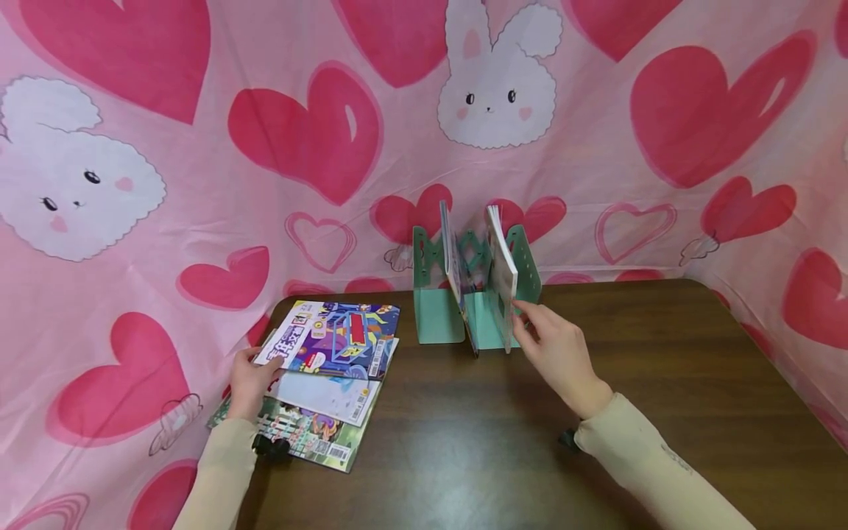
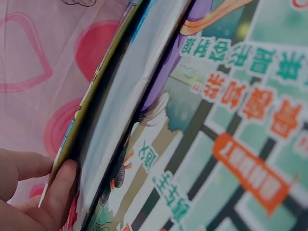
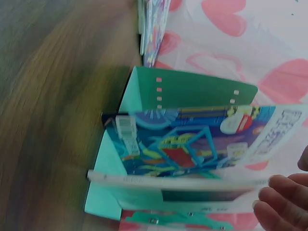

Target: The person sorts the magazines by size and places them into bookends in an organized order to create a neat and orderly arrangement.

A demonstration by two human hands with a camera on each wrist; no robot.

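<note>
My left hand (image 1: pixel 250 383) pinches the near-left edge of a purple magazine (image 1: pixel 351 335) on top of a fanned pile at the table's left. Under it lie a pale magazine (image 1: pixel 324 397) and a green one (image 1: pixel 308 434); in the left wrist view the fingers (image 2: pixel 60 192) hold a magazine's edge. My right hand (image 1: pixel 556 353) touches a white-spined book (image 1: pixel 503 258) standing in a green book stand (image 1: pixel 440 316). The right wrist view shows its fingers (image 3: pixel 284 197) by that book, thumb apart. A thinner blue-purple magazine (image 3: pixel 187 139) stands beside it.
The stand is at the back of the dark wooden table (image 1: pixel 464 442), close to a pink heart-and-rabbit cloth (image 1: pixel 397 147). Its tall right side panel (image 1: pixel 523 258) has holes. A small dark object (image 1: pixel 568 439) shows near the right cuff.
</note>
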